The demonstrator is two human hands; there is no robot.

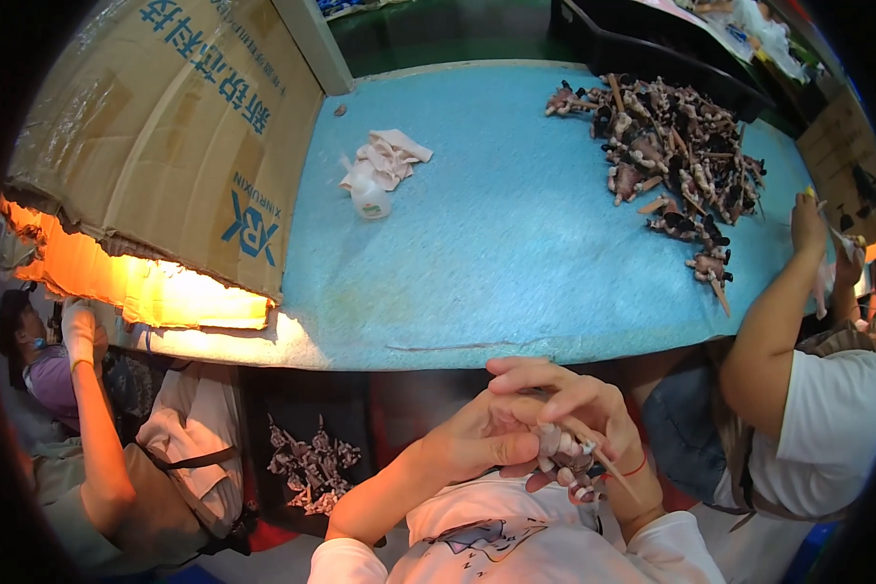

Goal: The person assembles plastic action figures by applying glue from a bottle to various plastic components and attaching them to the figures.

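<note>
Just below the table's near edge, both my hands come together over a small figurine (563,451) in pale and brownish tones. My left hand (482,428) is closed, its thumb pressed against the figurine's side. From the other side my right hand (599,404) curls round it, its upper fingers reaching over toward my left fingers. A thin wooden stick (618,472) runs along the figurine and slants down over my right wrist. My hands cover part of the figurine, so its full shape is hidden.
A blue-topped table (457,263) lies ahead. On it are a heap of figurines with sticks (672,146), a white bottle (370,200) and a crumpled cloth (399,156). A cardboard box (165,127) rises at left. Dark bin (282,501) holds figurines. People sit on both sides.
</note>
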